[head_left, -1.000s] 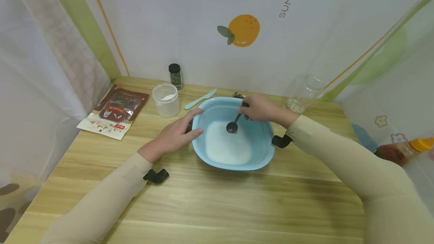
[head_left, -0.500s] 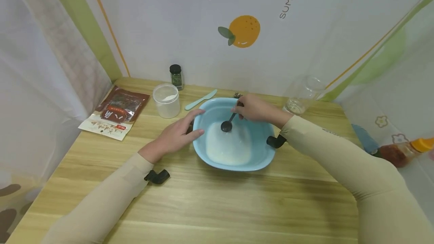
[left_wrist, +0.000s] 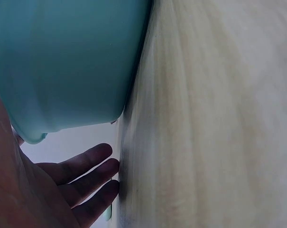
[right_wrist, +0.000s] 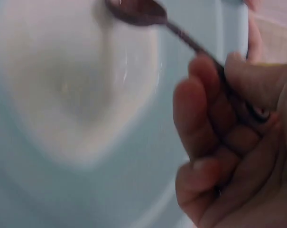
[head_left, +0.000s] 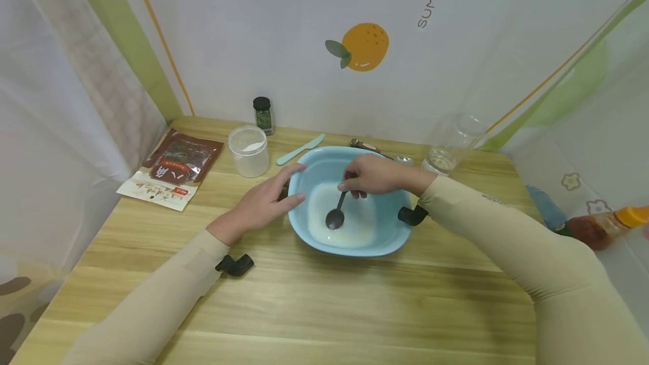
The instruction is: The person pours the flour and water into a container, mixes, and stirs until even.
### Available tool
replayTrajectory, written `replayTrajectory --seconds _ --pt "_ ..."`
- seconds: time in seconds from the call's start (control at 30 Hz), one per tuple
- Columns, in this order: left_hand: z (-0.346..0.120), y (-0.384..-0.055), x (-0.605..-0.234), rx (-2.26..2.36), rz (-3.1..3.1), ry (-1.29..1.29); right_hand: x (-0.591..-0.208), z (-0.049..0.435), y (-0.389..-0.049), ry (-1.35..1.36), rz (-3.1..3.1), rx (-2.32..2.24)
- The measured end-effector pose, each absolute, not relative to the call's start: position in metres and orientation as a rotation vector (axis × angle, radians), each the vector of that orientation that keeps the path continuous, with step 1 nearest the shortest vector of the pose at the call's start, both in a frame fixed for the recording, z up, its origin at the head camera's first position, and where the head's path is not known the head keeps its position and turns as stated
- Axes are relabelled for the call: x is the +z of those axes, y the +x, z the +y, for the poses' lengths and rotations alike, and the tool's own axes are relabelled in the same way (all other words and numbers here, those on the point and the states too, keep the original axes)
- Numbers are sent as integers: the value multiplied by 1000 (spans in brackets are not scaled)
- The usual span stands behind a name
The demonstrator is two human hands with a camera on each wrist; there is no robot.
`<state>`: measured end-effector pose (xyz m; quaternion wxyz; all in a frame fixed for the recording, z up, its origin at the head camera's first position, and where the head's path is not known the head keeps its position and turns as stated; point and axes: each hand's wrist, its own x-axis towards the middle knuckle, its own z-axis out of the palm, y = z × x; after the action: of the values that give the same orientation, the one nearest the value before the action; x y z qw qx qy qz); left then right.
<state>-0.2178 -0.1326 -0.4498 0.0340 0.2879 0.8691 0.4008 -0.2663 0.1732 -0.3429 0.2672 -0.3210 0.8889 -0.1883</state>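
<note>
A pale blue basin (head_left: 350, 252) holds white, milky liquid (head_left: 357, 232). Its left rim is touched by the index finger and thumb of my left hand (head_left: 259, 201). In the left wrist view, the other fingers (left_wrist: 88, 183) stretch out beside the basin's outer wall, apart from it. My right hand (head_left: 374, 173) reaches over the basin and pinches a dark spoon (head_left: 334, 219) by its handle, bowl low over the liquid. Close up in the right wrist view, the thumb (right_wrist: 257, 83) presses the handle against curled fingers. Whether the spoon touches the liquid I cannot tell.
Left of the basin lie a brown packet (head_left: 174, 168) and a clear tub (head_left: 249, 154) with white powder. A black-lidded jar (head_left: 262, 115) and a light green spreader (head_left: 301, 149) are at the back. A clear glass container (head_left: 451, 142) and metal spoon (head_left: 403, 160) stand behind my right arm.
My right hand has moved left and toward me with the spoon, whose bowl now sits nearer the basin's front left. The metal spoon behind has come into sight. My left hand stays put.
</note>
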Motion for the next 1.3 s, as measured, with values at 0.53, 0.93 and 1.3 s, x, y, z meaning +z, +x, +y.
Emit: replayTrajectory --seconds 0.53,0.93,1.3 --pt "-134 -217 -451 1253 2674 886 -334 210 -273 -799 2469 -369" --pt "-133 -218 -451 1230 2685 890 -329 215 -270 -801 2495 -316" --pt "-133 -219 -453 1226 2689 886 -336 216 -269 -812 2434 -383"
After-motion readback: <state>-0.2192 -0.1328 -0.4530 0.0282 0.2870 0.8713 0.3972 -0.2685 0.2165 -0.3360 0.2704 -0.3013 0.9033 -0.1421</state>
